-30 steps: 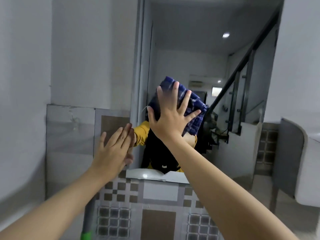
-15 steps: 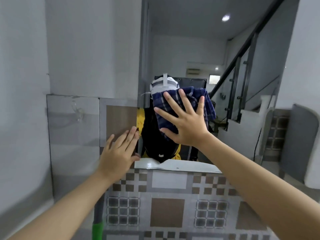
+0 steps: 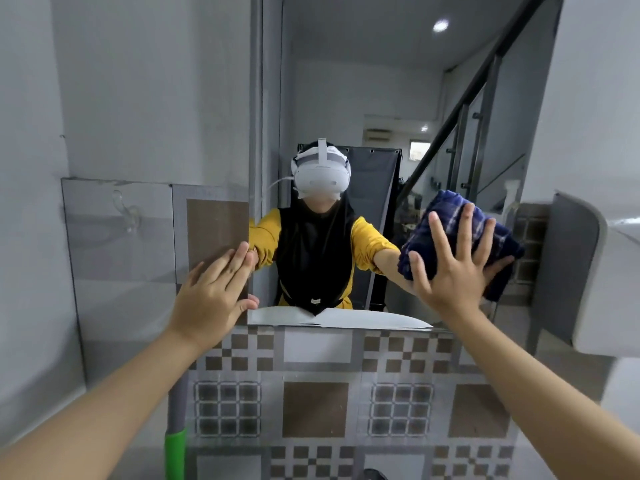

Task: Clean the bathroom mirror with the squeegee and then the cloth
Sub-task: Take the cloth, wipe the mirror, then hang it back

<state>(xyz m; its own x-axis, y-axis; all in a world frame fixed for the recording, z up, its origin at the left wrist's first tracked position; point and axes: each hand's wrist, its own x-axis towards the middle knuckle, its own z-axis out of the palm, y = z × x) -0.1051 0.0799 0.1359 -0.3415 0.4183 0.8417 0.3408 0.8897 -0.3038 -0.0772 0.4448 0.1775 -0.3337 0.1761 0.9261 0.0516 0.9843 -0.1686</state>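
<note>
Grey-white bathroom w/ brown-and-grey patterned tiles (image 3: 315, 408) along the lower wall. Tall mirror (image 3: 363, 81) fixed above the tiles, reflecting a staircase rail and a person in yellow sleeves. Right hand (image 3: 453, 268) flat, fingers spread, pressing a blue checked cloth (image 3: 460, 216) against the glass at the mirror's right side, approx mid-height. Left hand (image 3: 211, 292) flat too, fingers together, resting at the mirror's left edge; holds nothing. Hands well apart. Grey pole w/ green grip (image 3: 176, 445) stands bottom left, untouched.
</note>
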